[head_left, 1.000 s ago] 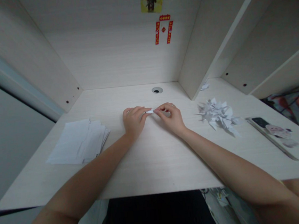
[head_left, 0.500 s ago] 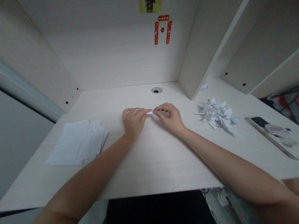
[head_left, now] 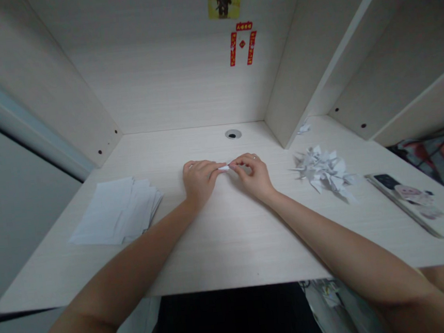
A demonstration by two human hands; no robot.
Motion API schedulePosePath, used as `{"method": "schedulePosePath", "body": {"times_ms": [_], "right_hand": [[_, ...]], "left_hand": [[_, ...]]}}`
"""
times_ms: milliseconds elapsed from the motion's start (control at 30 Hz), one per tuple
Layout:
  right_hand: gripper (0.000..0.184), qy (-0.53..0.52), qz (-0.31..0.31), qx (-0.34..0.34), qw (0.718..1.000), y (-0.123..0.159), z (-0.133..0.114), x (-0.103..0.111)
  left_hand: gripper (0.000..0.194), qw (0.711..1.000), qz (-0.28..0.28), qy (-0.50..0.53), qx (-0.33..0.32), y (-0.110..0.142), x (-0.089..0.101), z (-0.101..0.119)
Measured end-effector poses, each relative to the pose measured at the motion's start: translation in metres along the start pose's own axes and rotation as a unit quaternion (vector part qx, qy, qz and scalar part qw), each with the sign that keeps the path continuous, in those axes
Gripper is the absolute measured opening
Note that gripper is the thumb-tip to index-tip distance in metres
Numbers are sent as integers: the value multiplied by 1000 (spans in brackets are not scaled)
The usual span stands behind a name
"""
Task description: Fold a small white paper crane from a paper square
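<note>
A small folded piece of white paper (head_left: pixel 224 168) is pinched between both hands over the middle of the desk. My left hand (head_left: pixel 200 180) grips its left end between thumb and fingers. At the right end, the thumb and index finger of my right hand (head_left: pixel 253 174) close on its tip. The fingers cover much of the paper, so its full shape is hidden. Left of my hands lies a loose stack of white paper sheets (head_left: pixel 111 210). To the right is a heap of folded white paper pieces (head_left: pixel 323 170), pointed in outline.
A phone (head_left: pixel 411 201) in a decorated case lies at the right of the desk (head_left: pixel 221 249). Behind my hands is a round cable hole (head_left: pixel 233 134). An upright divider (head_left: pixel 295 77) stands at the back right. Red stickers (head_left: pixel 243 44) are on the back panel.
The white strip that stood up at my right fingertips now lies lower, nearly flat between the fingers. Both hands stay in almost the same place.
</note>
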State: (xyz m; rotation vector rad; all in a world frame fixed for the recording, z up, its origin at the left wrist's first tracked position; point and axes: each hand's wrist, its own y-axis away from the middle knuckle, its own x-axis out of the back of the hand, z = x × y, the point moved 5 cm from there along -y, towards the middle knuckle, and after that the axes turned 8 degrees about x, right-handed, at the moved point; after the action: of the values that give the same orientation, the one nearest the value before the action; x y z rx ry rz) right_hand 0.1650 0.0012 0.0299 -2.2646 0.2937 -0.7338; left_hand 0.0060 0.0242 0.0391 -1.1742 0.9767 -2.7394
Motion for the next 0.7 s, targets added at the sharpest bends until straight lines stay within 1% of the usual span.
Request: {"method": "schedulePosePath", "body": {"times_ms": [167,267,567,700], "right_hand": [[15,7,-16,35,999,-2,-1,1],[13,0,-17,37,999,-3,0,2],[11,6,5,37,999,-3,0,5],[13,9,6,41,999,-3,-1,4]], "left_hand": [[17,1000,3,6,22,-2,0,-6],[18,999,5,29,29,-3,0,-9],[17,999,8,30,8,-2,-2,-10],[17,1000,-8,7,-2,-2,-2,-8]]}}
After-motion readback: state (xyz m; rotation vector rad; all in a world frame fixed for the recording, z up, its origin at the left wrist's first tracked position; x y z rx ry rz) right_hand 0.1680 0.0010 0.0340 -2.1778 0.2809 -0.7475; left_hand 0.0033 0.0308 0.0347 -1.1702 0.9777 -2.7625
